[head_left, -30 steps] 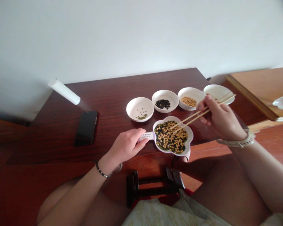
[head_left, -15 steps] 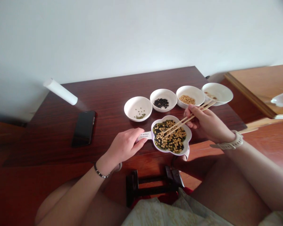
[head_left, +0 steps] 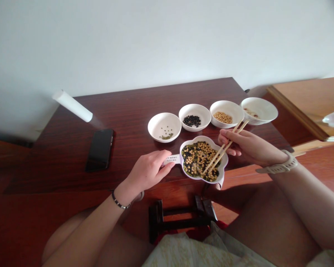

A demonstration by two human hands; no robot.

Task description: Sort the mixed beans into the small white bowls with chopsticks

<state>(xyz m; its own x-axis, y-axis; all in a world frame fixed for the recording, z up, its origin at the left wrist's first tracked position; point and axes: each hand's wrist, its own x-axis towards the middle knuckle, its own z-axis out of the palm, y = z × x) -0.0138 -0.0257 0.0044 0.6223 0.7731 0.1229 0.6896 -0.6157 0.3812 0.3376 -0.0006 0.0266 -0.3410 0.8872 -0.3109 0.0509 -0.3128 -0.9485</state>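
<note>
My left hand [head_left: 147,171] holds the labelled white handle [head_left: 172,160] of a flower-shaped white dish [head_left: 189,141] heaped with mixed beans [head_left: 193,159]. My right hand [head_left: 247,146] grips wooden chopsticks [head_left: 222,150], their tips down among the beans. Behind the dish stand several small white bowls: one with a few green mung beans [head_left: 158,128], one with black beans [head_left: 187,112], one with yellow soybeans [head_left: 221,108], and one with a few brownish beans [head_left: 263,109]. The last bowl is nearest my right hand.
The bowls and dish stand on a dark reddish-brown wooden table [head_left: 128,111]. A black smartphone [head_left: 99,150] lies to the left, and a white tube [head_left: 72,105] sits at the far left corner. A wooden board [head_left: 303,102] lies to the right, and a dark wooden stand [head_left: 178,218] sits below.
My right hand has moved left and turned, bringing the chopstick tips down toward the near side of the dish. My left hand stays on the handle.
</note>
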